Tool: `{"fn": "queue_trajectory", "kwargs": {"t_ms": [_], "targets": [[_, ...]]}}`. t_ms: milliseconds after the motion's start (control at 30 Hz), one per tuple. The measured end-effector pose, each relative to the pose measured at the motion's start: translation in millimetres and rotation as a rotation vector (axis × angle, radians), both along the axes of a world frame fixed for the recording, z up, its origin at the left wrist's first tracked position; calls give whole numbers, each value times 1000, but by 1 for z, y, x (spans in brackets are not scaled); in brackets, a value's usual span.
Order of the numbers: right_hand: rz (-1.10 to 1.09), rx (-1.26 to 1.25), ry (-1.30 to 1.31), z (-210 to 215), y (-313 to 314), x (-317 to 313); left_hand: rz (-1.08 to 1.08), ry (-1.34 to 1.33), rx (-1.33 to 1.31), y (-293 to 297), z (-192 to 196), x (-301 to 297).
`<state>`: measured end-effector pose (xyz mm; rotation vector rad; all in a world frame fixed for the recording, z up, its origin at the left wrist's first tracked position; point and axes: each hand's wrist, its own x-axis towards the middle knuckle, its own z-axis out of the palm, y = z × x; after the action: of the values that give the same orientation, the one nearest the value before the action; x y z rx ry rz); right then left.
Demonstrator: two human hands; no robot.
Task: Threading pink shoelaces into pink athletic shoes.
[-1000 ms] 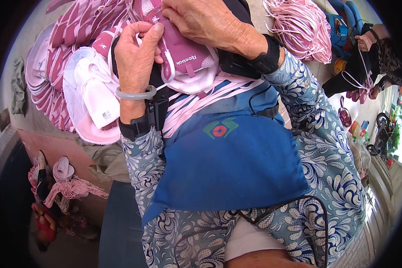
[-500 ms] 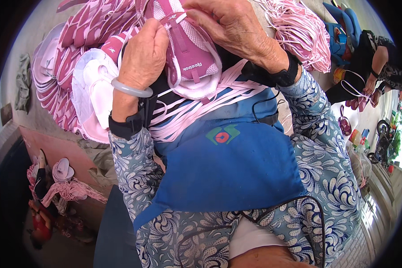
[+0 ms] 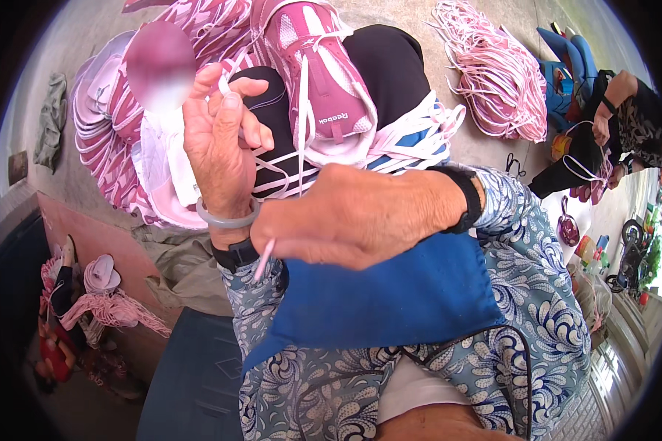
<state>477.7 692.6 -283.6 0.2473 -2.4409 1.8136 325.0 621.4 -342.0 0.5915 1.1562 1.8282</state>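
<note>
pink and white, the shoe upper (image 3: pixel 324 88) is resting on the person's lap while the left hand (image 3: pixel 221 147) is pinching one white lace (image 3: pixel 301 110) taut above it. the right hand (image 3: pixel 353 220) is clenching the lace's other end near the left wrist, so lacing looks underway; next likely calls for threading that end through an eyelet.

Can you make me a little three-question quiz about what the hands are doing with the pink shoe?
1. True or false: the left hand wears a pale bangle on its wrist.
2. What does the right hand pinch? A) a white lace B) a spoon C) a blue bottle
3. What colour is the shoe lying on the lap?

Key
1. True.
2. A: the lace end sticks out below the fingers, and the lace runs up to the shoe.
3. Pink and white.
</note>
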Motion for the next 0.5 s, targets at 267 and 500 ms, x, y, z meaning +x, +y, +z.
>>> {"fn": "queue_trajectory", "kwargs": {"t_ms": [267, 500], "targets": [[-640, -155, 18, -43, 27, -14, 137, 11, -61, -10, -2, 16], [-759, -203, -41, -49, 22, -24, 61, 294, -235, -5, -4, 35]]}}
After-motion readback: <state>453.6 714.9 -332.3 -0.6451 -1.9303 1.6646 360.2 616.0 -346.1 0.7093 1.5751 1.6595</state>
